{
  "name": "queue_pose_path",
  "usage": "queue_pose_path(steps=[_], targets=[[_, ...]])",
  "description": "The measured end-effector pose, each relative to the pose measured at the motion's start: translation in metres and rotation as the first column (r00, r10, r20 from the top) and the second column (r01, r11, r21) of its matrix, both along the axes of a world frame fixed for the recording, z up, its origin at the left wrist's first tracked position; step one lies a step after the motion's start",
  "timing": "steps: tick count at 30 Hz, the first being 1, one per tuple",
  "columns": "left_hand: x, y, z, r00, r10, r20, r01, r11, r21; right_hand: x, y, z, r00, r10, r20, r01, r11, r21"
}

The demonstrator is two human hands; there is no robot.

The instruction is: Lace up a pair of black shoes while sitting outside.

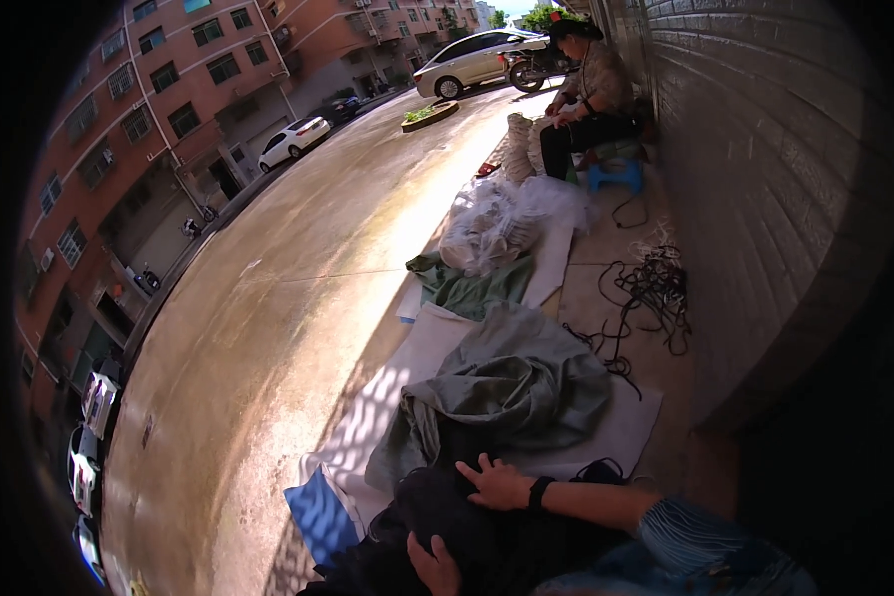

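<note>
A dark black heap that looks like cloth [432,512] lies at the bottom of the head view, in front of me. My right hand [500,485], with a black band at the wrist, rests on its far right edge with the fingers spread. Lower down, my left hand [435,566] lies against the black heap, thumb and fingers apart; part of it is cut off by the lower edge. Just beyond both hands is a crumpled grey-green fabric sack [512,382]. Neither hand visibly grips anything.
Pale sheeting [407,353] with a blue piece [323,517] lies beneath. Farther off are a dark green cloth [472,283], a white plastic bundle [492,228] and a seated person [591,84]. Tangled black cords [656,298] lie by the wall [755,179]. Cars line the paved yard.
</note>
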State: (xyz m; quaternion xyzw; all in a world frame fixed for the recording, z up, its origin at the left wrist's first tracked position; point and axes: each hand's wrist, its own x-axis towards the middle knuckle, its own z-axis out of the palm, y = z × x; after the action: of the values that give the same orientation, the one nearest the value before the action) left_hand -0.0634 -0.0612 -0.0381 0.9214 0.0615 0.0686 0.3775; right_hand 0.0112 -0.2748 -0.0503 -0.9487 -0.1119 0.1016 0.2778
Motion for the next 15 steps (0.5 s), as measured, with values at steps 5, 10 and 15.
queue_pose_path(steps=[5,10,15], targets=[[-0.011,-0.018,0.013,0.974,0.047,0.219,-0.068,0.994,0.088,0.002,-0.004,-0.01,0.999,-0.019,0.039,0.019,1.0,0.008],[-0.005,0.005,-0.023,0.97,0.142,0.199,-0.135,0.99,-0.045,0.017,-0.006,-0.005,0.999,0.012,-0.044,-0.01,0.998,0.065],[-0.009,0.006,-0.023,0.974,0.15,0.171,-0.143,0.988,-0.054,0.008,-0.003,-0.005,1.0,0.006,-0.009,-0.006,1.0,0.022]])
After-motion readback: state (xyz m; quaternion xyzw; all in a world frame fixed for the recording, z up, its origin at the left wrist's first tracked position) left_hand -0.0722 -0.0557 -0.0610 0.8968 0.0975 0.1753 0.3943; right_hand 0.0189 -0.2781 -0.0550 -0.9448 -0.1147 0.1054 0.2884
